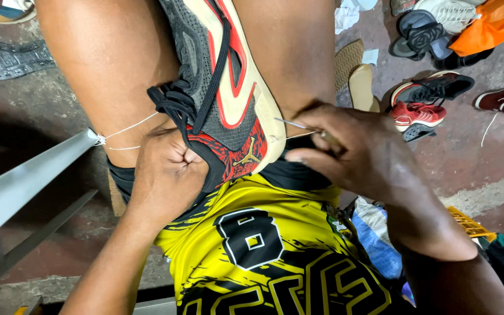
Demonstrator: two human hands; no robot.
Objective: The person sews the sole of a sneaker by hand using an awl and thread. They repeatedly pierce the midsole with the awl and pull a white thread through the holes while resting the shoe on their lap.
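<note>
Head view: a soft mesh sneaker (228, 99), stiff at its sole, sits clamped between the knees. Left hand (167, 169) is clenched inside it; right hand (357, 151) pinches a thin needle (291, 123) beside the sole.

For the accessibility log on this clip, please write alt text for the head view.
Seen from above, a person clamps a grey, red and cream sneaker between the knees; the right hand pushes a thin metal needle at the sole edge while the left hand grips white thread. Loose shoes lie on the floor beyond.
</note>
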